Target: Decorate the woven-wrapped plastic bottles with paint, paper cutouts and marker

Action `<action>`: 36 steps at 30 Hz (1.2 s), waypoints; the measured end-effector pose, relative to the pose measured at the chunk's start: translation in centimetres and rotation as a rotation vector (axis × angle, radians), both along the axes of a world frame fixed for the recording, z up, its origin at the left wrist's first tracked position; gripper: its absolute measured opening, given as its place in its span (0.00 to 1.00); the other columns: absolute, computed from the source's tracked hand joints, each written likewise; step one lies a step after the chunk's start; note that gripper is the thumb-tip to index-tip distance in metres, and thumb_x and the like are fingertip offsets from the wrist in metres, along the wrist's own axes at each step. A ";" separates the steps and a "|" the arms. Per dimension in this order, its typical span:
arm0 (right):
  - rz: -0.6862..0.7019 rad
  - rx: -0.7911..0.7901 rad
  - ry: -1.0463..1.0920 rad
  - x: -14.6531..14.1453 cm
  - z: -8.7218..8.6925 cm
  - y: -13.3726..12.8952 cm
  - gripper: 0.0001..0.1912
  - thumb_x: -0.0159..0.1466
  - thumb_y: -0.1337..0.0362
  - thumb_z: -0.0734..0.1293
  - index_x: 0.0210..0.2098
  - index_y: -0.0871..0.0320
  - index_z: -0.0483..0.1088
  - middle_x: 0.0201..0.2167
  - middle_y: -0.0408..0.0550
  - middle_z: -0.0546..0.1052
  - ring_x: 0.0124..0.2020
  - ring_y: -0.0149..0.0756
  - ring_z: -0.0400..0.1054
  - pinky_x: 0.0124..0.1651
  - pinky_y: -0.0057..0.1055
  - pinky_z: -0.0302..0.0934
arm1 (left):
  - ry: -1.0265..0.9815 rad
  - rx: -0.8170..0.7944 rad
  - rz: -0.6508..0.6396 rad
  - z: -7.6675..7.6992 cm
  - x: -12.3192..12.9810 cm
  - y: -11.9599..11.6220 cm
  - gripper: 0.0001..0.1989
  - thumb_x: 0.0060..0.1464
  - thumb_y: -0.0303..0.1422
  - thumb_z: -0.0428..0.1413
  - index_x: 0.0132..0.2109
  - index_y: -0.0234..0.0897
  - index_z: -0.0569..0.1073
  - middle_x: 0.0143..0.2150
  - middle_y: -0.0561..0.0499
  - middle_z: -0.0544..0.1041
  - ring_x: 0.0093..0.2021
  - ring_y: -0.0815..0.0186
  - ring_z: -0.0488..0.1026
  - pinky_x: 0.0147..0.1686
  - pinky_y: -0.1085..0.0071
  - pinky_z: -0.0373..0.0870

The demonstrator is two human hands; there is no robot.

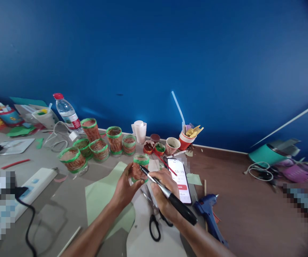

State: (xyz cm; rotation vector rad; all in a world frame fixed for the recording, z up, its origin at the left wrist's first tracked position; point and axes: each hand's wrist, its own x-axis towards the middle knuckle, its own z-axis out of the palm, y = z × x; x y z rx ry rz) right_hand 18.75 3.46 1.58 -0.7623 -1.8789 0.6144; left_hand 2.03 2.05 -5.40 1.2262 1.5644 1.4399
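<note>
My left hand [127,185] grips a small brown-painted cup [140,165] with green bands, its thumb and fingers on the cup's left side and base. In my right hand [164,189] is a black and silver marker [167,192], its dark tip pointing at the side of the cup; whether it touches cannot be made out. Below the hands lie black-handled scissors [154,228]. Several similar painted cups, one of them a tall one [114,140], stand behind and to the left. A light green paper [100,196] lies under my left forearm.
A lit phone [180,182] and a blue glue gun [210,214] lie at right. Behind are paint cups [159,148] and a red-striped cup [186,140] of utensils. A water bottle [68,114] and white power strip [36,189] are at left.
</note>
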 end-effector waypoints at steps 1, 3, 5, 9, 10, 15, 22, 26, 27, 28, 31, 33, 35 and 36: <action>0.001 -0.001 0.000 0.0 0.0 0.0 0.11 0.62 0.67 0.61 0.42 0.55 0.71 0.32 0.48 0.75 0.37 0.41 0.69 0.44 0.40 0.61 | 0.001 -0.007 0.005 0.1 0.0 0.0 0.38 0.43 0.42 0.64 0.59 0.35 0.62 0.56 0.36 0.73 0.56 0.49 0.71 0.55 0.54 0.65; 0.000 -0.006 0.006 0.0 0.0 0.0 0.11 0.62 0.67 0.61 0.42 0.55 0.71 0.32 0.48 0.75 0.37 0.41 0.69 0.44 0.40 0.61 | 0.008 -0.022 0.011 0.2 0.0 0.0 0.38 0.43 0.42 0.64 0.59 0.35 0.62 0.56 0.36 0.72 0.56 0.49 0.70 0.55 0.53 0.65; 0.004 -0.009 0.008 0.0 0.0 0.1 0.11 0.62 0.67 0.61 0.42 0.55 0.71 0.33 0.48 0.75 0.37 0.41 0.69 0.45 0.40 0.61 | 0.007 -0.028 0.011 0.3 0.0 -0.1 0.38 0.43 0.41 0.64 0.59 0.35 0.61 0.56 0.36 0.72 0.56 0.49 0.70 0.55 0.53 0.65; 0.004 -0.027 -0.002 0.0 0.0 0.1 0.11 0.63 0.66 0.60 0.42 0.55 0.71 0.33 0.48 0.74 0.38 0.42 0.68 0.45 0.41 0.60 | -0.006 -0.031 0.013 0.5 0.1 -0.1 0.37 0.43 0.42 0.64 0.59 0.35 0.61 0.57 0.35 0.72 0.56 0.49 0.70 0.55 0.54 0.65; 0.001 -0.030 -0.004 0.0 0.1 0.1 0.11 0.63 0.66 0.60 0.42 0.55 0.71 0.32 0.47 0.74 0.38 0.42 0.68 0.45 0.41 0.60 | -0.007 -0.033 0.014 0.5 0.1 -0.1 0.37 0.43 0.42 0.64 0.59 0.35 0.61 0.57 0.35 0.71 0.56 0.49 0.70 0.55 0.54 0.65; -0.005 -0.032 0.005 0.0 0.2 0.0 0.11 0.63 0.67 0.60 0.42 0.55 0.71 0.32 0.47 0.74 0.37 0.41 0.68 0.44 0.40 0.61 | -0.014 -0.024 0.015 0.6 0.2 -0.1 0.36 0.44 0.43 0.63 0.58 0.36 0.62 0.56 0.36 0.73 0.56 0.48 0.71 0.54 0.54 0.66; -0.024 -0.087 0.021 0.1 0.0 0.1 0.10 0.64 0.65 0.60 0.41 0.55 0.71 0.33 0.47 0.76 0.37 0.40 0.69 0.44 0.39 0.61 | 0.007 -0.005 0.010 0.3 0.2 0.1 0.36 0.46 0.44 0.61 0.58 0.35 0.61 0.57 0.36 0.71 0.56 0.50 0.70 0.55 0.55 0.65; -0.036 -0.103 0.035 0.0 0.1 0.1 0.10 0.63 0.65 0.60 0.40 0.55 0.72 0.32 0.46 0.76 0.37 0.41 0.69 0.44 0.39 0.61 | 0.010 -0.016 0.008 0.4 0.2 0.0 0.35 0.46 0.44 0.61 0.58 0.35 0.60 0.57 0.36 0.71 0.56 0.51 0.70 0.55 0.55 0.65; -0.039 -0.099 0.035 0.0 0.0 0.1 0.10 0.63 0.65 0.60 0.40 0.55 0.72 0.32 0.46 0.76 0.37 0.41 0.69 0.44 0.39 0.61 | 0.010 -0.021 0.014 0.5 0.2 0.0 0.35 0.46 0.44 0.61 0.58 0.35 0.60 0.57 0.37 0.72 0.56 0.51 0.71 0.55 0.55 0.65; -0.042 -0.094 0.035 0.0 0.0 0.1 0.10 0.63 0.65 0.60 0.40 0.55 0.72 0.32 0.46 0.76 0.37 0.41 0.69 0.43 0.39 0.61 | 0.013 -0.027 0.021 0.6 0.2 0.0 0.35 0.46 0.43 0.61 0.58 0.36 0.61 0.57 0.37 0.72 0.56 0.51 0.71 0.55 0.55 0.66; -0.050 -0.086 0.035 -0.1 -0.1 0.2 0.10 0.63 0.65 0.60 0.41 0.55 0.72 0.32 0.46 0.76 0.36 0.41 0.69 0.43 0.39 0.61 | 0.021 -0.029 0.020 0.8 0.1 -0.1 0.34 0.46 0.43 0.61 0.58 0.36 0.61 0.57 0.38 0.72 0.57 0.51 0.70 0.54 0.55 0.66; -0.056 -0.091 0.038 -0.1 -0.1 0.2 0.10 0.64 0.65 0.60 0.41 0.55 0.72 0.32 0.46 0.76 0.36 0.40 0.69 0.42 0.39 0.61 | 0.022 -0.023 0.006 0.9 0.1 0.0 0.33 0.47 0.43 0.60 0.58 0.36 0.61 0.57 0.37 0.72 0.57 0.51 0.70 0.54 0.56 0.66; -0.056 -0.094 0.039 0.0 0.0 0.2 0.10 0.63 0.64 0.60 0.40 0.55 0.72 0.32 0.47 0.76 0.36 0.40 0.69 0.42 0.39 0.61 | 0.016 -0.023 0.005 1.0 0.1 0.0 0.33 0.47 0.43 0.60 0.57 0.35 0.61 0.57 0.36 0.72 0.57 0.51 0.70 0.54 0.56 0.66; -0.057 -0.095 0.036 0.0 0.0 0.2 0.10 0.63 0.64 0.60 0.40 0.56 0.71 0.32 0.47 0.76 0.36 0.41 0.69 0.42 0.39 0.61 | 0.013 -0.028 0.008 1.0 0.1 0.0 0.34 0.47 0.43 0.60 0.57 0.35 0.60 0.57 0.36 0.72 0.57 0.51 0.70 0.54 0.56 0.66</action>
